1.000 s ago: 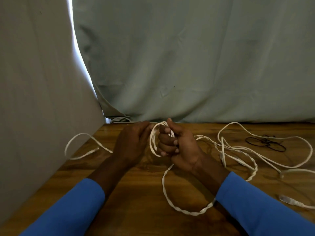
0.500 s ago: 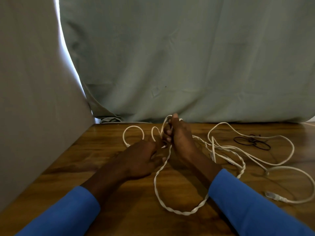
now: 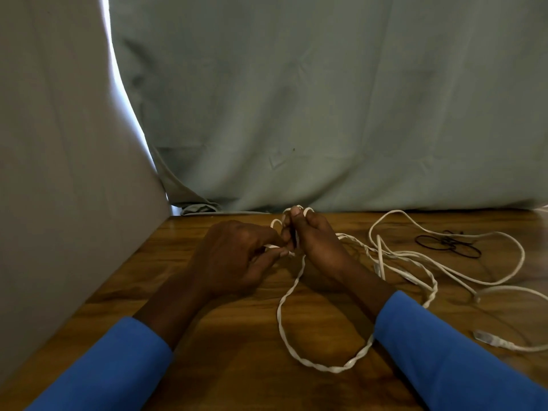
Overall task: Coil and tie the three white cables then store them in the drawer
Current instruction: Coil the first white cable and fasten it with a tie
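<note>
Two hands (image 3: 234, 258) (image 3: 315, 243) pinch apparently one white cable (image 3: 279, 314).

The left grip (image 3: 234, 256), lower and nearer the person than the right grip (image 3: 314, 241) half a second ago, is now level with it. Its fingertips meet the right grip's fingers and pinch a short bit of the white cable (image 3: 280, 318). The long tail that trailed over the worktop (image 3: 237, 366) far to the left of the left grip a second ago is gone. The open loop that stood just beyond the left grip has shrunk to a small arc beside the right grip's fingertips.
</note>
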A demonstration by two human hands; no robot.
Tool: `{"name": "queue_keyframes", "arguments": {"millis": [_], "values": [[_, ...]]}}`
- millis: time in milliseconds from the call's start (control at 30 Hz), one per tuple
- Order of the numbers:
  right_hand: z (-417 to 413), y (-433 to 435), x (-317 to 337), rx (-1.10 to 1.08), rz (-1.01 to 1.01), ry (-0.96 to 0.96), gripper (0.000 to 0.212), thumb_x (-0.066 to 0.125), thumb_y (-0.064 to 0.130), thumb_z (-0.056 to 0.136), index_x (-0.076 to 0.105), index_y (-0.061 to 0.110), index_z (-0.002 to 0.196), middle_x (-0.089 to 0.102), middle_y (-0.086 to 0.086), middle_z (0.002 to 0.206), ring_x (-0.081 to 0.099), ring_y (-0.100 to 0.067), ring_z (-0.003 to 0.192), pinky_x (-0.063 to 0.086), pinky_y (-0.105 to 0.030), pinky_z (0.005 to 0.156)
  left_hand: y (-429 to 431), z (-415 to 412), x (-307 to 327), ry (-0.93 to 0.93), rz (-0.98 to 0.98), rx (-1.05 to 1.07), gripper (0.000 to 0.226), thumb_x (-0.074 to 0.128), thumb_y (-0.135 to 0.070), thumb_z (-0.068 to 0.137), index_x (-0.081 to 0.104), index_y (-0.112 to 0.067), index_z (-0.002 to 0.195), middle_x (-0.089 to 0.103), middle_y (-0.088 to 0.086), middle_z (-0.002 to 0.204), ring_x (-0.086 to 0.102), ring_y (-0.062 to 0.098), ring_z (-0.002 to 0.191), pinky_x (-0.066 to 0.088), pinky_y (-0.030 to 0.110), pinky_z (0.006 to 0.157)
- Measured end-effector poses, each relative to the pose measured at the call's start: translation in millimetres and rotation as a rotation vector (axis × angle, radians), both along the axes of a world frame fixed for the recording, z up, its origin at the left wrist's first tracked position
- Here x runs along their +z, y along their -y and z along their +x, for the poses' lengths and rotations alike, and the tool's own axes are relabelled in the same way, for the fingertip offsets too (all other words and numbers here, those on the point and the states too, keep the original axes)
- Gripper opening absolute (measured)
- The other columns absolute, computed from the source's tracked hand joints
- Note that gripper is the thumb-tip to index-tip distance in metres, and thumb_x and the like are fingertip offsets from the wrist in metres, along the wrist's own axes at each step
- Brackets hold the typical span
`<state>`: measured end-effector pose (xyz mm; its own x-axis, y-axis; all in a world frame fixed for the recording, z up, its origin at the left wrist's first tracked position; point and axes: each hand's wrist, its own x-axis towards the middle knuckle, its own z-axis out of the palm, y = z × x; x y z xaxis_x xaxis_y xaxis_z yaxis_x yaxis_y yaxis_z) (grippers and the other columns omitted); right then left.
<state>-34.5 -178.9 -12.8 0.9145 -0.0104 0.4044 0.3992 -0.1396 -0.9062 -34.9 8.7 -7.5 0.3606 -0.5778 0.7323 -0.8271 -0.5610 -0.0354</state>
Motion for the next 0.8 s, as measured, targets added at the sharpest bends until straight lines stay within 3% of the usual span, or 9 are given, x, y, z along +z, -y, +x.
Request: {"name": "queue_keyframes", "arguments": {"millis": [100,200,267,367,433,500,633,700,800], "values": [[-5,-1,2,0.082,0.181,-0.151,0.039,0.041,0.035,0.111,0.059,0.002,0.101,0.064,-0.011,0.078,0.062,-0.019,0.072,0.052,-0.027,0.065,7,-6,1,0.002,-0.016,-0.072,0.014,0.068,-0.042,0.094,0.078,-0.032,0.096,0.064,-0.013,0.062,0.053,0.002,0.053,0.040,0.026,0.049],[-14,-1,-1,0.069,-0.019,-0.159,0.043,0.041,0.038,0.111,0.063,0.002,0.110,0.070,-0.017,0.087,0.066,-0.026,0.080,0.054,-0.024,0.064,8,-7,2,0.067,-0.065,-0.055,0.017,0.068,-0.041,0.094,0.079,-0.029,0.095,0.066,-0.017,0.069,0.054,0.001,0.056,0.040,0.021,0.052],[-22,-7,-3,0.157,-0.033,-0.231,0.036,0.041,0.036,0.111,0.060,0.007,0.102,0.064,-0.016,0.073,0.060,-0.028,0.064,0.051,-0.028,0.052,3,-4,4,0.114,-0.136,-0.024,0.017,0.073,-0.042,0.091,0.079,-0.026,0.093,0.052,-0.024,0.069,0.046,-0.002,0.058,0.033,0.011,0.058],[-17,-13,-6,0.260,0.015,-0.261,0.047,0.036,0.037,0.112,0.057,0.006,0.084,0.044,-0.009,0.056,0.041,-0.017,0.044,0.040,-0.028,0.049,-7,-1,7,0.149,-0.182,0.034,0.026,0.077,-0.048,0.087,0.076,-0.022,0.090,0.042,-0.023,0.068,0.044,0.000,0.056,0.038,0.019,0.054],[-12,-14,-5,0.322,0.073,-0.260,0.054,0.032,0.043,0.112,0.058,0.008,0.079,0.038,-0.003,0.050,0.033,-0.012,0.039,0.036,-0.026,0.048,-11,-1,10,0.176,-0.234,0.063,0.026,0.079,-0.044,0.087,0.073,-0.018,0.089,0.045,-0.021,0.069,0.048,0.003,0.056,0.039,0.019,0.055],[-12,-16,-1,0.389,0.085,-0.260,0.062,0.025,0.050,0.110,0.055,0.007,0.077,0.036,0.002,0.045,0.029,-0.009,0.036,0.031,-0.024,0.048,-15,0,14,0.198,-0.316,0.095,0.022,0.079,-0.036,0.090,0.070,-0.015,0.091,0.052,-0.018,0.074,0.051,0.002,0.059,0.037,0.008,0.059],[-17,-21,0,0.559,0.152,-0.315,0.058,0.022,0.048,0.108,0.047,0.009,0.074,0.033,0.006,0.042,0.026,-0.005,0.033,0.009,-0.038,0.056,-25,10,10,0.142,-0.360,0.145,0.017,0.072,-0.034,0.095,0.068,-0.018,0.094,0.063,-0.010,0.074,0.054,0.004,0.061,0.037,0.007,0.061],[-16,-22,-1,0.660,0.225,-0.332,0.055,0.028,0.051,0.106,0.048,0.010,0.074,0.032,0.005,0.044,0.027,-0.005,0.032,0.013,-0.031,0.048,-27,17,3,0.055,-0.364,0.161,0.018,0.062,-0.038,0.101,0.067,-0.022,0.099,0.065,-0.009,0.076,0.056,0.002,0.064,0.038,0.008,0.061],[-16,-21,1,0.740,0.332,-0.348,0.051,0.032,0.050,0.103,0.050,0.013,0.073,0.032,0.006,0.043,0.027,-0.007,0.031,0.037,-0.025,0.045,-28,29,-7,-0.085,-0.383,0.210,0.024,0.049,-0.043,0.106,0.065,-0.024,0.104,0.061,-0.012,0.073,0.056,0.000,0.064,0.040,0.017,0.058]]}}
